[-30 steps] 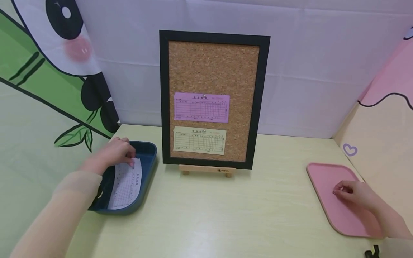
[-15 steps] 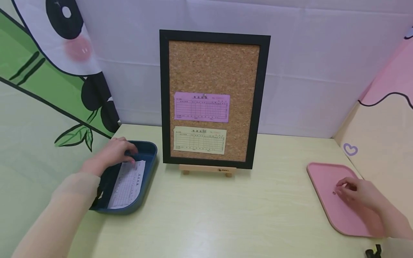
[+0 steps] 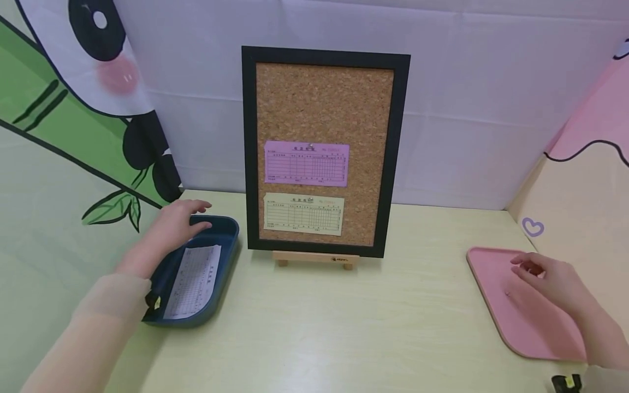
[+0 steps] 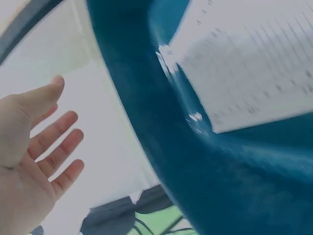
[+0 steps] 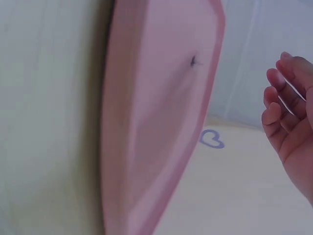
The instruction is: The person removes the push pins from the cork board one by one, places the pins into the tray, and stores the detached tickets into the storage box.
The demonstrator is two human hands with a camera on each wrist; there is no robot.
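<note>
Above the back end of a deep blue tray (image 3: 231,229), my left hand (image 3: 172,229) is raised with its fingers spread and nothing in them. In the left wrist view that hand (image 4: 34,152) is apart from the tray wall. A white printed form (image 3: 193,281) lies inside the tray. Over a shallow pink tray (image 3: 491,273), my right hand (image 3: 557,278) hovers with loosely bent fingers. Nothing shows between them in the right wrist view, where the hand (image 5: 293,117) is at the right edge. A small pin (image 5: 193,61) stays on the pink tray.
Between the trays stands a black-framed corkboard (image 3: 324,103) on a small wooden easel (image 3: 314,256). A purple form (image 3: 307,164) and a pale yellow form (image 3: 303,214) are pinned to it. A cloth backdrop (image 3: 452,109) rises behind the table (image 3: 344,327).
My left hand has let go of the white form and lifted away; the form lies flatter in the tray. My right hand has released the pin and risen from it, slightly back.
</note>
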